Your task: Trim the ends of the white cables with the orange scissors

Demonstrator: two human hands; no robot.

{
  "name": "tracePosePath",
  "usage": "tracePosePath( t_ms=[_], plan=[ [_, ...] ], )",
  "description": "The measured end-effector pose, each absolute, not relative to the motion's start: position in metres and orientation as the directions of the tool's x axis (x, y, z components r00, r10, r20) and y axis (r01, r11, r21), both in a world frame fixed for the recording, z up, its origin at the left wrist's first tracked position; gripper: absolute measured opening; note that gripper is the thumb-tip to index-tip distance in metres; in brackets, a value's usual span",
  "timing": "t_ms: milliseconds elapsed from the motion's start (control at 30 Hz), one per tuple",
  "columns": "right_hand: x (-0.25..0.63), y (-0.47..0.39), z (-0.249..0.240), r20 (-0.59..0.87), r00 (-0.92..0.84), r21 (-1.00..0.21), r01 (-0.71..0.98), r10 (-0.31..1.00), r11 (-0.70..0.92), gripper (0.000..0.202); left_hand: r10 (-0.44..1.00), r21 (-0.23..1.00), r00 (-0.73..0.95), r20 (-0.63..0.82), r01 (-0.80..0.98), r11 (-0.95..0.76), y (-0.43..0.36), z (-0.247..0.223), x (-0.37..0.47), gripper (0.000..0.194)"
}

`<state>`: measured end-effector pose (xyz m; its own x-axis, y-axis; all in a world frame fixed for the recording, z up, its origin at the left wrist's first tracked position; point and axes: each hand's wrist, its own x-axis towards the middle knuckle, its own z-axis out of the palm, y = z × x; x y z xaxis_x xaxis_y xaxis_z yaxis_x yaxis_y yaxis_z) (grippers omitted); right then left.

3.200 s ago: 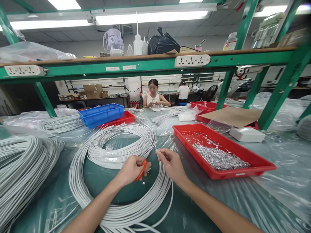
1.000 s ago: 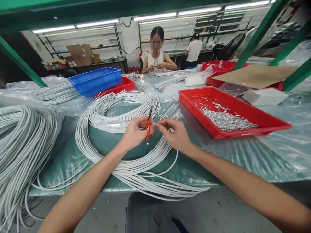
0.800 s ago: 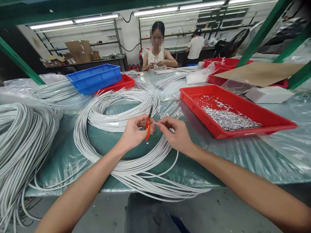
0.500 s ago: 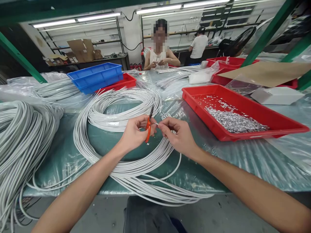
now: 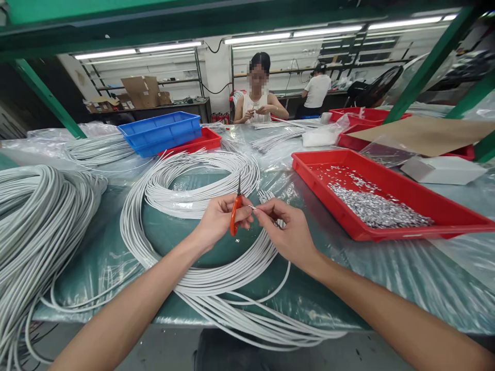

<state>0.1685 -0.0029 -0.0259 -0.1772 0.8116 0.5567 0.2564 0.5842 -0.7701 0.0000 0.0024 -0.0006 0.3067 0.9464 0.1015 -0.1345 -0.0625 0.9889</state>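
My left hand (image 5: 221,220) is closed around scissors with orange handles (image 5: 234,215), their dark blades pointing up and away. Its thumb and fingertips also meet the thin tip of a white cable (image 5: 286,275). From the other side, my right hand (image 5: 288,229) pinches that cable just behind its end, so the fingertips of both hands nearly touch. Beneath them lies a wide coil of white cables (image 5: 133,232), with a bunch of cut ends beside my right fingers. Whether a small metal piece sits on the tip is too small to tell.
A red tray (image 5: 359,234) with many small silvery pieces stands right. A thick bundle of grey-white cable (image 5: 42,232) hangs over the left table edge. Behind are a blue bin (image 5: 160,135) and a green frame post (image 5: 421,77). A co-worker (image 5: 259,98) sits across the table.
The view has tilted upward, so everything sits a little lower. The scissors stand more upright in my left hand, and both hands remain together at the cable tip.
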Motion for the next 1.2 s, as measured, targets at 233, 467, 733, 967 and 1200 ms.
tracePosePath(
  t_ms=[233,467,733,967,1200],
  plan=[
    [0.167,-0.004,-0.024,0.593,-0.178,-0.703,0.36,0.785,0.613,0.018,0.965,0.994,0.256,0.047,-0.109,-0.02,0.0,0.001,0.0,0.017],
    [0.168,-0.001,-0.022,0.507,-0.228,-0.782,0.284,0.831,0.555,0.026,0.968,0.993,0.242,0.061,-0.115,-0.034,0.001,0.001,0.001,0.016],
    [0.167,0.0,-0.024,0.398,-0.292,-0.877,0.156,0.87,0.454,0.036,0.972,0.992,0.225,0.069,-0.119,-0.042,-0.001,0.005,0.004,0.019],
    [0.167,0.006,-0.025,0.347,-0.34,-0.921,0.053,0.874,0.386,0.037,0.973,0.993,0.211,0.097,-0.085,-0.081,-0.001,0.007,0.005,0.021],
    [0.17,0.006,-0.023,0.404,-0.31,-0.869,0.164,0.861,0.467,0.035,0.976,0.993,0.184,0.117,-0.058,-0.108,-0.001,0.003,0.003,0.022]
  ],
)
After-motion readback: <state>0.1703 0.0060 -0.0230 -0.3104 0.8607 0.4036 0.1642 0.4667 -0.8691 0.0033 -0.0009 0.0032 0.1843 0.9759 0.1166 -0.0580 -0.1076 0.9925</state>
